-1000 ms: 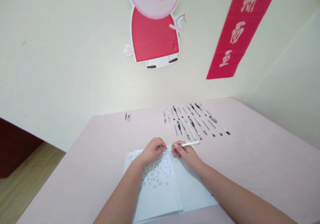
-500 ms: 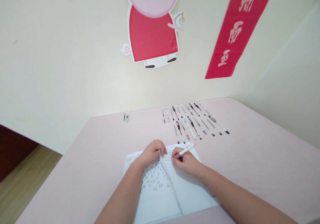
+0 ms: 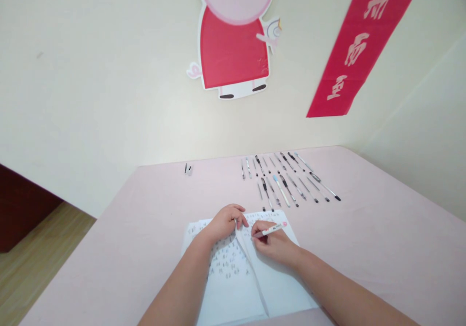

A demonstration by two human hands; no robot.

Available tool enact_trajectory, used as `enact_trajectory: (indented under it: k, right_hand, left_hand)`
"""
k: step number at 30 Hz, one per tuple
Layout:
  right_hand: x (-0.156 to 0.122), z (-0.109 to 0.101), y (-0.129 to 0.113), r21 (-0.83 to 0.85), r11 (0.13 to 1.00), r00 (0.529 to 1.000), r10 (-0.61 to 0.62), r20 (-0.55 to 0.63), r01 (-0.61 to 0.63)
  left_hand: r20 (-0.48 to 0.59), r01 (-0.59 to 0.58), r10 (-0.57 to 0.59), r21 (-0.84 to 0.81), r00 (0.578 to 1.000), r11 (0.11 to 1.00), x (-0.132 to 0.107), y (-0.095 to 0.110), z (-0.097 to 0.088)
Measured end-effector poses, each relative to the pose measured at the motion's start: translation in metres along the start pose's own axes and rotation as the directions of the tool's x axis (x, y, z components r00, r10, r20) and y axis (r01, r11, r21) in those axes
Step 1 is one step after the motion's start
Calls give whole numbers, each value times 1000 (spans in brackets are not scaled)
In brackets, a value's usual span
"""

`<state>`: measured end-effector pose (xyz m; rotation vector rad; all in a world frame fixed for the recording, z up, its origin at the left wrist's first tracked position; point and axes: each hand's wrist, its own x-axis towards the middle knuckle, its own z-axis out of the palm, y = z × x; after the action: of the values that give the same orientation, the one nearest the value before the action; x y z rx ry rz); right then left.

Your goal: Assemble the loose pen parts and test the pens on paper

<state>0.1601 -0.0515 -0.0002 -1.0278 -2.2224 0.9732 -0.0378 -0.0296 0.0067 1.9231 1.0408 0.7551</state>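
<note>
An open notebook [image 3: 284, 287] lies on the pink tabletop, its left page partly covered in small handwriting. My left hand [image 3: 227, 223] rests at the top of the notebook, with its fingers bent over the raised page edge by the middle fold. A white pen with a pink end [image 3: 274, 229] is pinched in my right hand [image 3: 274, 243], tilted with the pink end up to the right. That hand lies on the upper part of the right page, where a few small marks show. The pen's tip is too small to make out.
Several pens and refills [image 3: 284, 183] lie in two rows beyond the notebook. A small clear-and-black object [image 3: 189, 170] sits at the far left of the table [image 3: 153, 200]. A pig cutout [image 3: 235, 49] and a red banner [image 3: 349, 69] hang on the wall.
The whole view has shifted slightly, so things appear a little further right. My right hand's pen leans lower than before. Both hands keep their places on the notebook.
</note>
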Motion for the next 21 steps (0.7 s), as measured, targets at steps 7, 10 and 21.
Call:
enact_trajectory:
  k: [7,10,21]
  right_hand:
    - [1,-1,-5,-72,997,1000,-3,-18,2]
    - [1,-1,-5,-68,998,1000,-12,-22,10]
    - [0,-3,-6,-41,999,1000,3,-16,-3]
  left_hand:
    - [-10,13,-13,-10,1000,1000,0,-1,0]
    - [-10,19,-19,-13,1000,1000,0,-1,1]
    - [-15,20,-20,-4,1000,1000,0,0,1]
